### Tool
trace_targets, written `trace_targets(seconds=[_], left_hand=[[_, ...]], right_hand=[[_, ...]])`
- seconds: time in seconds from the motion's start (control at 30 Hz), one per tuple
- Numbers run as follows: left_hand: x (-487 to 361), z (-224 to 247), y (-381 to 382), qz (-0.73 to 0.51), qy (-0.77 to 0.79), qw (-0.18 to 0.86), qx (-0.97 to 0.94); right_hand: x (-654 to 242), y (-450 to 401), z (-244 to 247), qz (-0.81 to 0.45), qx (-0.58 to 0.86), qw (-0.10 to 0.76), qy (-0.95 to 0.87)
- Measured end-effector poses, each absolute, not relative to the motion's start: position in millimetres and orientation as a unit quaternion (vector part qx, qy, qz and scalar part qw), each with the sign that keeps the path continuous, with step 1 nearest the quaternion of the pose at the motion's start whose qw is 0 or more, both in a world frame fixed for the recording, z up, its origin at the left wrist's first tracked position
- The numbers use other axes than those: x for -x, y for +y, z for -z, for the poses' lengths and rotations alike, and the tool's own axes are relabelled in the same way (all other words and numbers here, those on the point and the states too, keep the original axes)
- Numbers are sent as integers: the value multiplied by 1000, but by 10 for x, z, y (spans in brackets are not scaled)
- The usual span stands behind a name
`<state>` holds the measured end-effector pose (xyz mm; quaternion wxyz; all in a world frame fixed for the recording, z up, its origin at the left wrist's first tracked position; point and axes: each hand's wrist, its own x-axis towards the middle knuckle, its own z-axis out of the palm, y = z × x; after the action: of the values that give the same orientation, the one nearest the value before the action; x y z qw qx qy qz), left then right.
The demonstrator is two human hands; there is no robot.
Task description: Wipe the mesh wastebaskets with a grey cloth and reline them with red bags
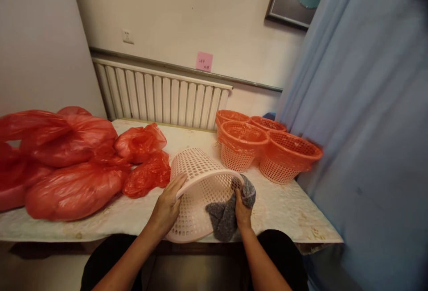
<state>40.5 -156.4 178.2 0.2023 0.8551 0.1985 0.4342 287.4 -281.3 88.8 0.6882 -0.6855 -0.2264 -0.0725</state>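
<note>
A pale pink perforated plastic wastebasket (195, 164) lies on its side on the table, its mouth turned toward me. My left hand (169, 204) grips the rim on the left, thumb inside and fingers over the outer wall. At the right of the rim, my right hand (241, 204) holds a dark grey cloth (224, 219) pressed around the edge. Part of the cloth bunches over the outside of the rim, and the rest hangs across the opening. The fingers of my right hand are partly hidden by the cloth.
Several similar baskets lined with red bags (244, 132) stand at the back right, beside a blue curtain (368, 103). Filled red plastic bags (73, 188) and smaller crumpled ones (147, 175) cover the left side. Behind the cloth-covered table (274, 210) is a radiator (160, 92).
</note>
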Motion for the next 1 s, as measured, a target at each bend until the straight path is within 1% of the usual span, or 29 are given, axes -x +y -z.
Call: trace_targets(seconds=[0.1, 0.2, 0.3, 0.37, 0.43, 0.5, 0.6, 0.67, 0.7, 0.77, 0.83, 0.9, 1.0], left_hand=[[-348, -1737, -1553, -446, 205, 212, -845], [-238, -1623, -1562, -455, 230, 241, -826], [-150, -1482, -1605, -462, 287, 291, -787], [-145, -1436, -1643, -448, 336, 317, -766], [-192, -1476, -1670, -436, 361, 320, -760], [-276, -1601, -1667, -446, 346, 298, -770], [-401, -1843, -1590, -452, 276, 240, -814], [-448, -1958, -1508, -429, 240, 208, -845], [-459, -1991, -1470, -416, 225, 199, -858], [-459, -2010, -1414, -395, 202, 192, -875], [-447, -1994, -1395, -385, 192, 193, -882], [-435, -1968, -1401, -385, 196, 196, -880], [-421, -1940, -1421, -394, 199, 205, -874]], right_hand=[[-2706, -2823, -634, 63, 697, 688, -192], [-2616, -2810, -590, 58, 698, 690, -182], [-2690, -2764, -821, 67, 686, 694, -207], [-2803, -2736, -1104, 81, 670, 698, -239], [-2901, -2726, -1439, 116, 656, 677, -314], [-2931, -2730, -1774, 183, 648, 593, -441], [-2832, -2735, -2176, 261, 642, 425, -583], [-2735, -2728, -2329, 268, 640, 354, -627], [-2700, -2722, -2367, 266, 638, 338, -638], [-2675, -2710, -2372, 264, 636, 340, -641], [-2712, -2708, -2299, 263, 635, 370, -625], [-2782, -2722, -2162, 256, 634, 414, -601], [-2866, -2768, -1862, 216, 634, 516, -534]])
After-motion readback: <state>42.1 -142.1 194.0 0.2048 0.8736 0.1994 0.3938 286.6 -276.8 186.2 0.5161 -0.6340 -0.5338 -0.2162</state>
